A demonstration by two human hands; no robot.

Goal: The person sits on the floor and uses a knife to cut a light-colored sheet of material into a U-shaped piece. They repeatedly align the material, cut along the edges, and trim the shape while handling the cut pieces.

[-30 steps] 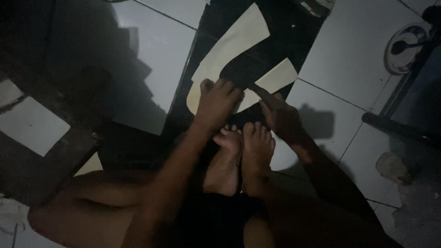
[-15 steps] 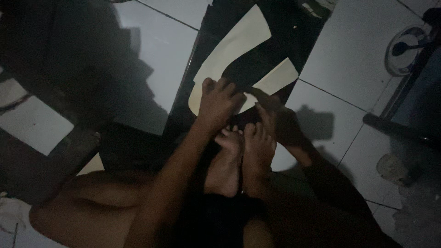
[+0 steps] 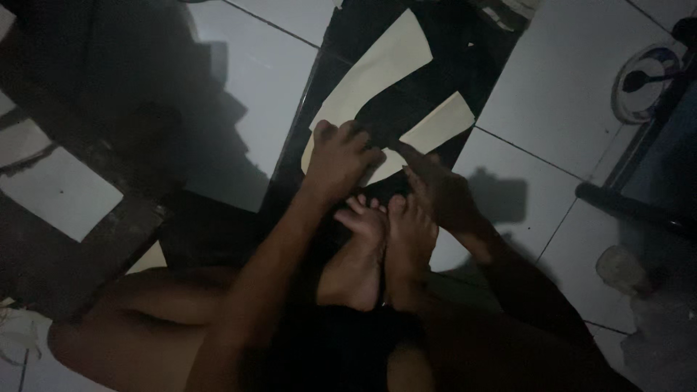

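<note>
Seated person on a dim tiled floor, both hands down on a cream paper pattern over black fabric.

Nearest the camera are the person's bent legs, and the 2 bare feet [image 3: 381, 247] lie side by side with soles up on the black fabric [image 3: 348, 43]. Just past the toes, the left hand [image 3: 340, 156] lies palm-down with fingers together, pressing flat on the lower corner of the cream pattern piece [image 3: 377, 69] — it grips nothing. The right hand [image 3: 435, 189] lies in shadow just right of the feet, its index finger stretched out onto the pattern's short right arm; the other fingers are too dark to tell. Farther right, on the white floor tiles [image 3: 566, 80], stands a round metal dish [image 3: 642, 76] with a spoon — well apart from the hands.
</note>
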